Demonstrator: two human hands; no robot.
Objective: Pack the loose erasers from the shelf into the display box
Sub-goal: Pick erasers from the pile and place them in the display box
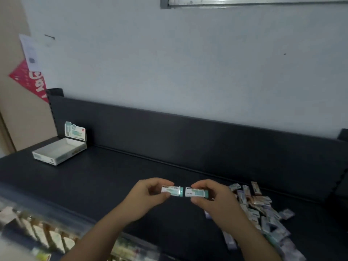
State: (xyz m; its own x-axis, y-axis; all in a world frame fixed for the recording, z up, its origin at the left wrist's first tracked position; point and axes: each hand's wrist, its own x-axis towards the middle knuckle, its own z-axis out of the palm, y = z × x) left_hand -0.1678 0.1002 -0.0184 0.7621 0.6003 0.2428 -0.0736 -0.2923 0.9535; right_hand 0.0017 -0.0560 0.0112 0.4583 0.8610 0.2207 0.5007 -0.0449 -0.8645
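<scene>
Now our left hand (150, 194) pinches one eraser (172, 191), right hand (214, 197) another (196, 193); we align ends (neater packing); display box (56, 154) empty.

An eraser in each hand, left hand (148, 196) and right hand (216, 200), above dark shelf (113, 176).

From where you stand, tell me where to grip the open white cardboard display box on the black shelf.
Grip the white cardboard display box by its two long side walls, coming from above: the tray is low and open-topped, and its upright header card blocks the back.
</scene>
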